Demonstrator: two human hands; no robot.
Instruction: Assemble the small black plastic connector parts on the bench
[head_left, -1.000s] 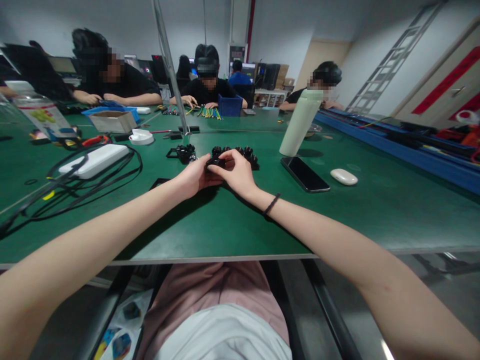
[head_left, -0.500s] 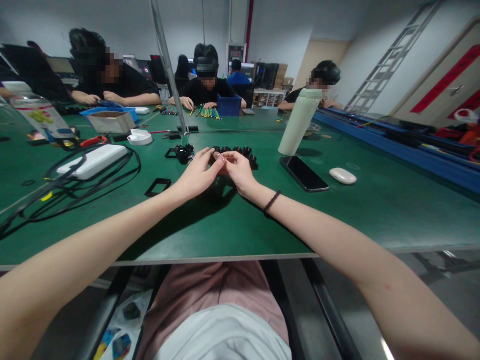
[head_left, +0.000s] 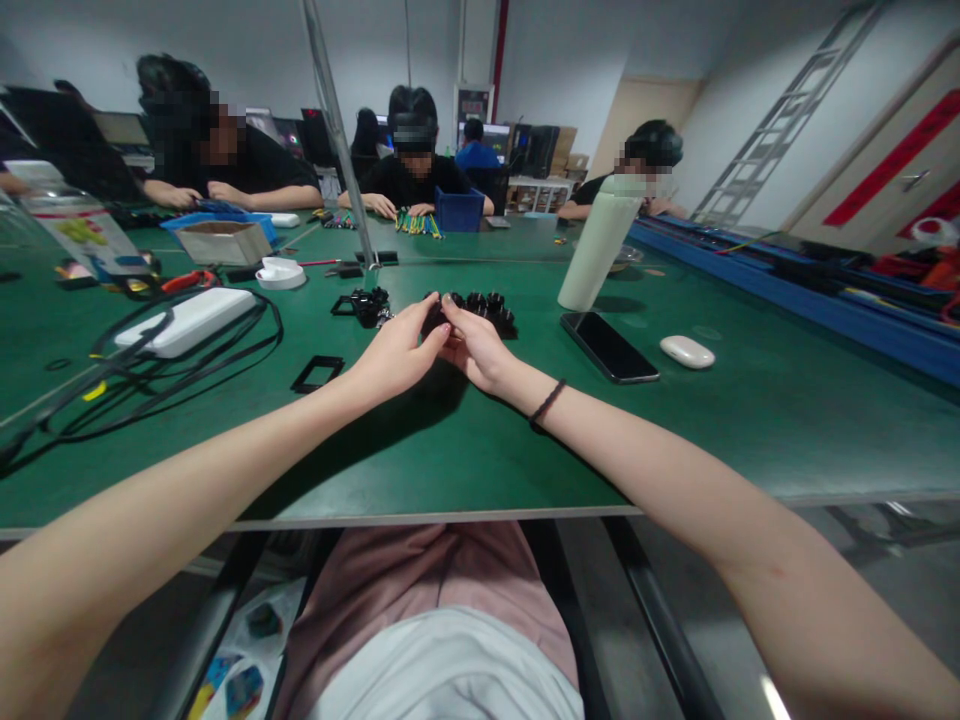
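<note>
Both my hands meet over the green table (head_left: 450,450) at its middle. My left hand (head_left: 394,352) and my right hand (head_left: 474,348) are closed together around a small black part (head_left: 435,318), which is mostly hidden by my fingers. Just behind them lies a row of black round parts (head_left: 484,305). A flat black frame (head_left: 318,373) rests on the table left of my left wrist. A small heap of black parts (head_left: 366,303) sits a little farther back on the left.
A white bottle (head_left: 600,245), a black phone (head_left: 609,347) and a white earbud case (head_left: 688,352) stand to the right. A white box ringed by black cables (head_left: 187,322) lies at left. A slanted metal pole (head_left: 341,140) rises behind. Several people work at the far side.
My hands lifted off the table surface with the small part, then shifted slightly forward toward the row of black parts. The flat black frame, covered a second ago, shows now.
</note>
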